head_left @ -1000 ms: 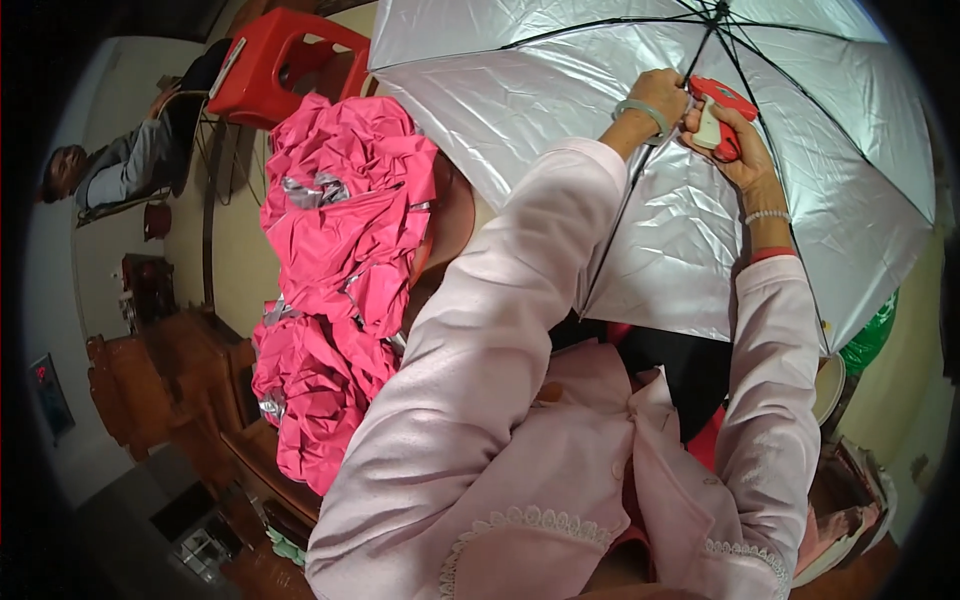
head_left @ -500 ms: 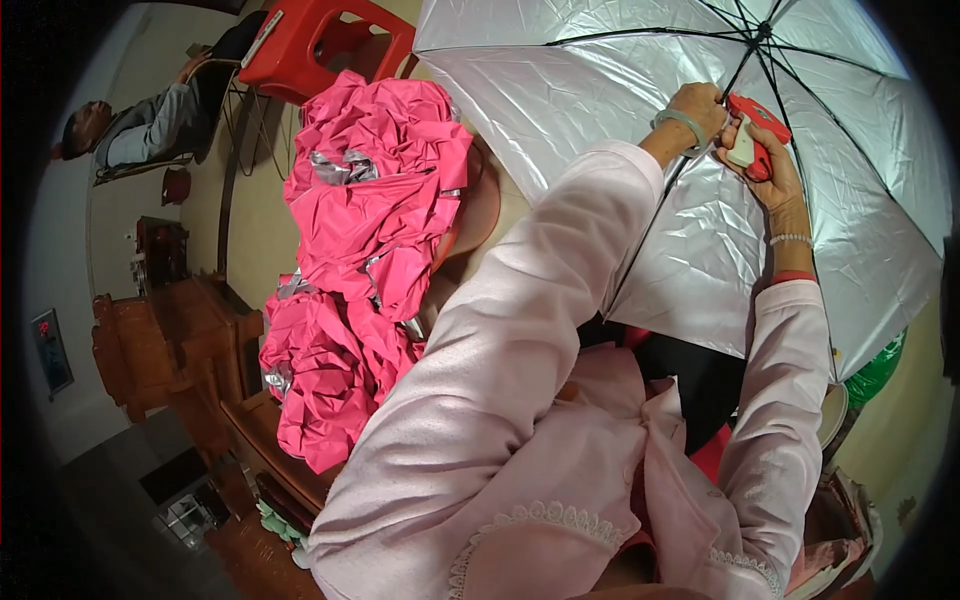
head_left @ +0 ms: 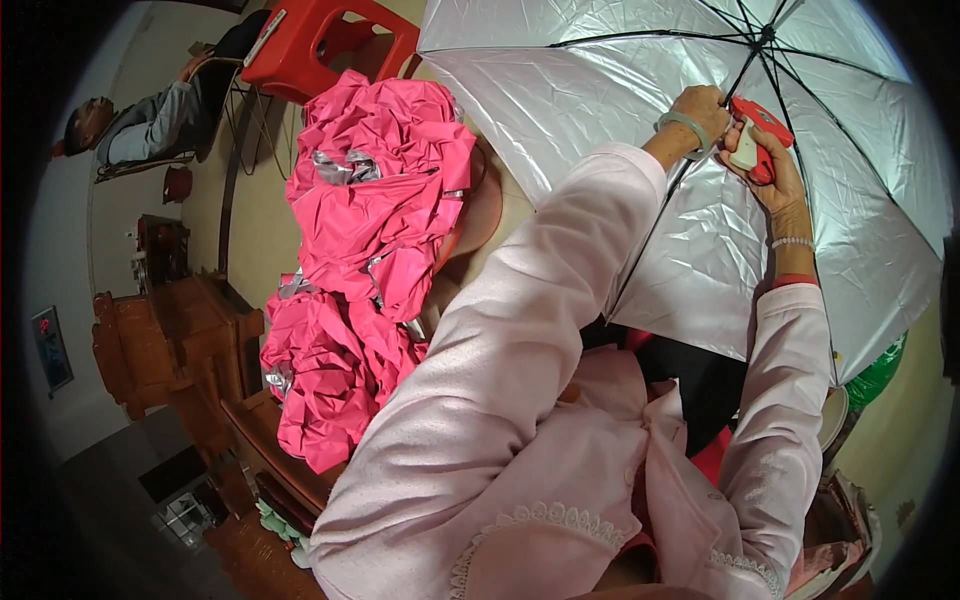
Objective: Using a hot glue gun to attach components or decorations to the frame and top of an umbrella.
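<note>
An opened umbrella (head_left: 690,240) with a silver lining and dark ribs spreads across the upper right, its inside facing me. My left hand (head_left: 700,112), with a pale bangle at the wrist, is closed on one of the umbrella's ribs near the hub (head_left: 766,36). My right hand (head_left: 780,180) grips a red and white handheld device (head_left: 766,122) close beside the left fingertips, against the same rib. The fingers hide part of the device, and I cannot make out its exact kind.
Crumpled pink fabric with silver lining (head_left: 385,190) is heaped at my left, with a second heap (head_left: 325,370) nearer me. Beyond stands a red plastic stool (head_left: 320,45). Another person (head_left: 150,130) sits at the far left near wooden furniture (head_left: 170,340). A green bag (head_left: 878,372) lies at the right.
</note>
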Demonstrator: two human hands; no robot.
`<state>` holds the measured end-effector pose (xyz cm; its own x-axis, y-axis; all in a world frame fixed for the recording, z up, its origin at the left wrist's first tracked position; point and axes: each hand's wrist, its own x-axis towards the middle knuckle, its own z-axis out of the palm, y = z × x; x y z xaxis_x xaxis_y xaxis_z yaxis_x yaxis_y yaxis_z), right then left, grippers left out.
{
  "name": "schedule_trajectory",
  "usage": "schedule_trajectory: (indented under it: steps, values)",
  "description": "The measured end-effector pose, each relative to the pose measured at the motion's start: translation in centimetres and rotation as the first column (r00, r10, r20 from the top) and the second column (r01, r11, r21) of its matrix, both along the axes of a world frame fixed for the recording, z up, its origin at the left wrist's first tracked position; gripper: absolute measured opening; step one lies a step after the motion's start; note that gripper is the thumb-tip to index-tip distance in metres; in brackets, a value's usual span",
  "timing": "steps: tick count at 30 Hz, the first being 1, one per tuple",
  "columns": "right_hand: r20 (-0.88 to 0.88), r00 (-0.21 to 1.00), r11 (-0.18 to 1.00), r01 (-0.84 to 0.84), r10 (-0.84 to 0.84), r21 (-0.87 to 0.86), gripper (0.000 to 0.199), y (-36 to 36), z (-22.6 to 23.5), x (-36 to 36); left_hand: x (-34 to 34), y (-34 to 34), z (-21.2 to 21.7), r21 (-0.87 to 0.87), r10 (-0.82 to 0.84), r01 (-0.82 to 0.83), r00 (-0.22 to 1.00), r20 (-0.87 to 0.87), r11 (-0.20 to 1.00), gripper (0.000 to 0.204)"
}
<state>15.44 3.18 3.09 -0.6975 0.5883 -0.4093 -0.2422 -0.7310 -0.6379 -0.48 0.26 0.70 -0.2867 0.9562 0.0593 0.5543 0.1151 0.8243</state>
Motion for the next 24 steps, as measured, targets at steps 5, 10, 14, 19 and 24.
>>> schedule_trajectory:
  steps: [5,10,14,19,24]
  values:
    - [-0.013,1.000,1.000,-0.008,0.008,0.002,0.025,-0.13,0.09,-0.02,-0.01,-0.19,0.13,0.017,-0.004,0.004,1.000,0.009,1.000,0.027]
    - [0.001,1.000,1.000,0.010,-0.010,0.015,0.025,-0.32,0.18,0.15,0.33,-0.20,0.21,0.023,-0.007,0.006,1.000,0.027,1.000,0.028]
    - [-0.034,0.999,1.000,-0.007,0.007,0.002,0.026,-0.04,-0.37,0.10,0.11,0.02,-0.05,0.054,-0.003,0.004,1.000,-0.009,0.999,0.029]
    - [-0.104,0.994,0.998,-0.020,0.014,-0.056,0.026,0.26,-0.64,-0.14,-0.29,0.10,0.22,0.106,-0.024,0.033,0.996,-0.089,0.994,0.029]
    - [-0.086,0.996,0.999,0.023,-0.026,-0.035,0.025,0.02,-0.51,-0.06,-0.11,-0.36,0.68,0.062,-0.025,0.025,1.000,0.002,0.998,0.029]
